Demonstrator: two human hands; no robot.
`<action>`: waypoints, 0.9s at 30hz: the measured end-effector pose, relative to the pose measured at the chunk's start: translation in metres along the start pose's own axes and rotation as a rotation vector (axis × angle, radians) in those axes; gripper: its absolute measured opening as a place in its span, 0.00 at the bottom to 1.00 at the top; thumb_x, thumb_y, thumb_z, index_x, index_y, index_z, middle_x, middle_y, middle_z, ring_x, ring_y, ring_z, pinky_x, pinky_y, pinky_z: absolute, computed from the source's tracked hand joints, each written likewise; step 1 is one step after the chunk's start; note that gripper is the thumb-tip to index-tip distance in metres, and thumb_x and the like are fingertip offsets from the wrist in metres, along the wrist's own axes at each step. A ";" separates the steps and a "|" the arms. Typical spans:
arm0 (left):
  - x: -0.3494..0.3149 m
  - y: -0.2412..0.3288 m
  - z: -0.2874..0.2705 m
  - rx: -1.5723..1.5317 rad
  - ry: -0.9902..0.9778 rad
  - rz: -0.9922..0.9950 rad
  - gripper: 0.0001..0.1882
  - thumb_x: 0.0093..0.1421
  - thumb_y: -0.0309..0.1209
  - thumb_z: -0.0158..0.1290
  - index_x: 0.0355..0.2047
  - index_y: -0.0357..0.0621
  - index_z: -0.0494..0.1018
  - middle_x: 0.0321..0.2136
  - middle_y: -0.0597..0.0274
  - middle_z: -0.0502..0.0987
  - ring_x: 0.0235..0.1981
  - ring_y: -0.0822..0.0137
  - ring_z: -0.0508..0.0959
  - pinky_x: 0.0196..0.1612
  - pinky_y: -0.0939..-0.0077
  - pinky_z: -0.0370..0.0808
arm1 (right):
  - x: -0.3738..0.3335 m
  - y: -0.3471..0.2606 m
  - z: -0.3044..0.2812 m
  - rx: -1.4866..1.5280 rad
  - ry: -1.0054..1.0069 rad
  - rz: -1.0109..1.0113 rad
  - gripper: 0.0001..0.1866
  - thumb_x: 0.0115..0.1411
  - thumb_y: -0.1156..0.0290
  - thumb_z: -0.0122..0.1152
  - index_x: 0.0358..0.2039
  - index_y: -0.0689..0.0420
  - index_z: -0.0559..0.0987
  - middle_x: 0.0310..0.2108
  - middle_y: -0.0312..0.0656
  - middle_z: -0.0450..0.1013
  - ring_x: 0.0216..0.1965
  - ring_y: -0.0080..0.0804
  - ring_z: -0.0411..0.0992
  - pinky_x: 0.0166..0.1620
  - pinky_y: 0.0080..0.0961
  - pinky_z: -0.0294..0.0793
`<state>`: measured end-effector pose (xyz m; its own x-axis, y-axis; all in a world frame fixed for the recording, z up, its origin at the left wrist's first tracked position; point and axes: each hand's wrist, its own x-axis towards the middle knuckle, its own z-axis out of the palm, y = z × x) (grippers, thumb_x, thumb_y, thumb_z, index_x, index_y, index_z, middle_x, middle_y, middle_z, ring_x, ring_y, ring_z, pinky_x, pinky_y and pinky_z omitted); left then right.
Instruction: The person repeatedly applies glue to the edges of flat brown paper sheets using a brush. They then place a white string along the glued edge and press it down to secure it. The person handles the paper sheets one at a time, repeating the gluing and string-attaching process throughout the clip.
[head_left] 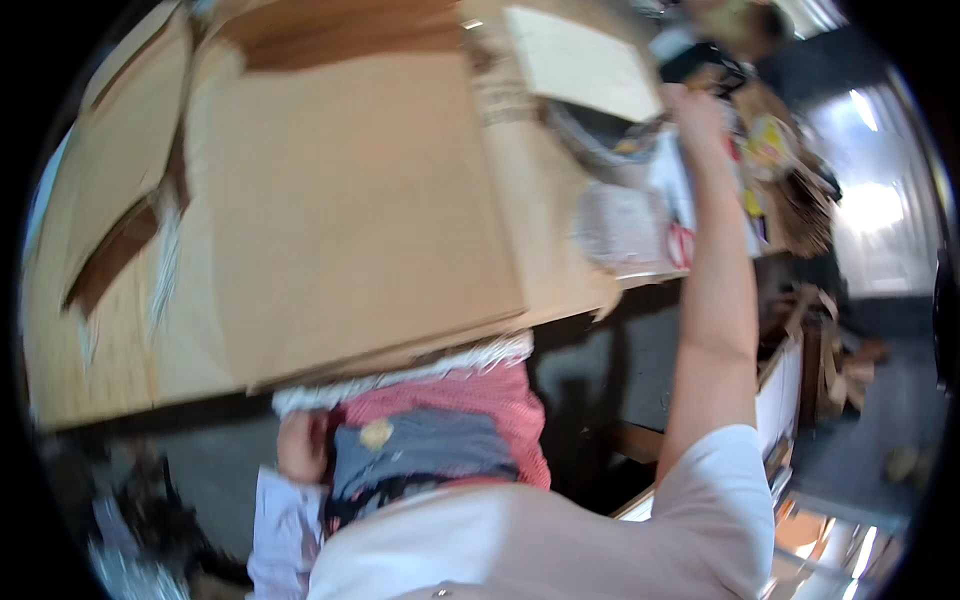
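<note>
My left hand [303, 447] is low by my lap, with its fingers curled beside a grey-blue cloth [425, 450] that has a pale yellow patch. Whether anything is in that hand is hidden. Under the grey-blue cloth shows a pink textured cloth [520, 415]. My right arm stretches far across the table's right side, and my right hand [692, 108] is at a black object [705, 65] near the back. Blur hides its fingers and anything they may hold. A large stack of brown paper sheets [350, 200] covers the table in front of me.
Left of the stack stands a folded brown cardboard piece [130, 160] with white strings [167, 265]. Near my right forearm are a grey bin [590, 140] under a cream board [580, 60], a clear plastic packet [622, 225] and red-handled scissors [680, 245]. Crumpled brown paper [805, 210] lies farther right.
</note>
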<state>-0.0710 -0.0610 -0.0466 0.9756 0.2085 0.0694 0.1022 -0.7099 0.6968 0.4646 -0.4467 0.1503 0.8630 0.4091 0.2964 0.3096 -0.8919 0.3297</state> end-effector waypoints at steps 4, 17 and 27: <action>-0.003 -0.029 0.026 -0.015 -0.112 -0.086 0.05 0.52 0.25 0.52 0.31 0.40 0.71 0.26 0.48 0.73 0.31 0.47 0.73 0.34 0.59 0.70 | -0.102 -0.126 -0.089 1.341 0.384 0.272 0.05 0.56 0.71 0.60 0.26 0.58 0.76 0.22 0.31 0.68 0.20 0.16 0.61 0.23 0.14 0.56; -0.012 -0.046 0.016 0.155 -0.092 -0.163 0.06 0.49 0.26 0.53 0.29 0.42 0.75 0.28 0.53 0.75 0.30 0.52 0.77 0.33 0.61 0.74 | -0.193 -0.332 -0.144 1.354 -0.084 -0.648 0.08 0.48 0.76 0.66 0.30 0.60 0.79 0.21 0.43 0.72 0.21 0.36 0.69 0.25 0.26 0.67; -0.010 0.006 -0.024 0.404 0.100 -0.010 0.04 0.41 0.23 0.53 0.21 0.38 0.73 0.27 0.57 0.72 0.32 0.56 0.72 0.35 0.63 0.69 | -0.196 -0.342 -0.161 1.279 -0.047 -0.673 0.07 0.49 0.76 0.65 0.29 0.62 0.78 0.22 0.43 0.74 0.22 0.38 0.72 0.26 0.26 0.70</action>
<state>-0.0852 -0.0515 -0.0257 0.9525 0.2666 0.1471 0.1987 -0.9102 0.3633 0.1257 -0.1911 0.1241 0.4168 0.8289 0.3731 0.7711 -0.1052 -0.6279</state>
